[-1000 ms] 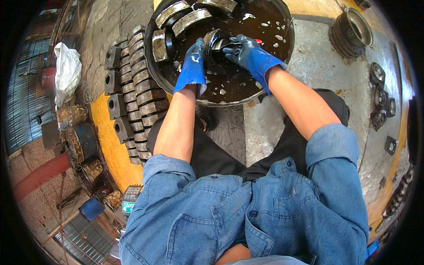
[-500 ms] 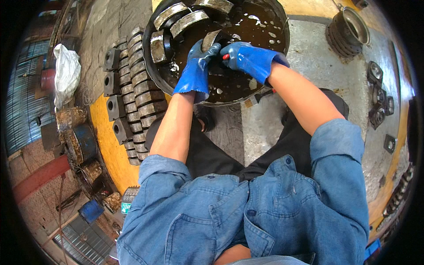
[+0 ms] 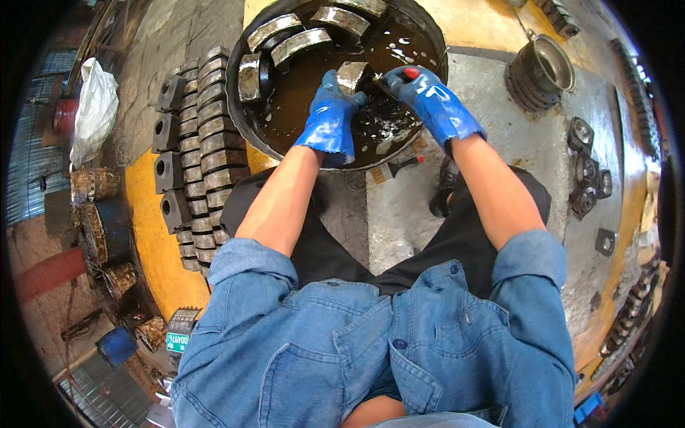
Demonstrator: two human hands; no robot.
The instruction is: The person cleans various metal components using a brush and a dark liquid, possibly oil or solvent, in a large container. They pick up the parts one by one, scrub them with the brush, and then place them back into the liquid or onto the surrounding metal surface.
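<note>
Over a round black tub [image 3: 239, 114] of brown liquid, my left hand [image 3: 330, 107], in a blue rubber glove, is closed round a wet curved metal block [image 3: 353, 75]. My right hand [image 3: 422, 89], gloved the same way, grips a tool with a red end [image 3: 412, 73]; the rest of this tool is mostly hidden by the glove, so its kind is unclear. It is just right of the block. Several more curved metal blocks [image 3: 301, 46] lie in the liquid along the tub's far and left sides.
Left of the tub stand long rows of curved metal pieces [image 3: 222, 140] and dark square blocks with holes [image 3: 168, 171]. A tool with a red-tipped handle [image 3: 408, 163] lies on the floor by the tub. At the right are a metal pot-like ring [image 3: 540, 71] and small square parts [image 3: 586, 168].
My right hand has drawn away from the left, to the right, its red-ended tool moving along. My left hand still holds the block, which now shows more of its face. The view has shifted slightly.
</note>
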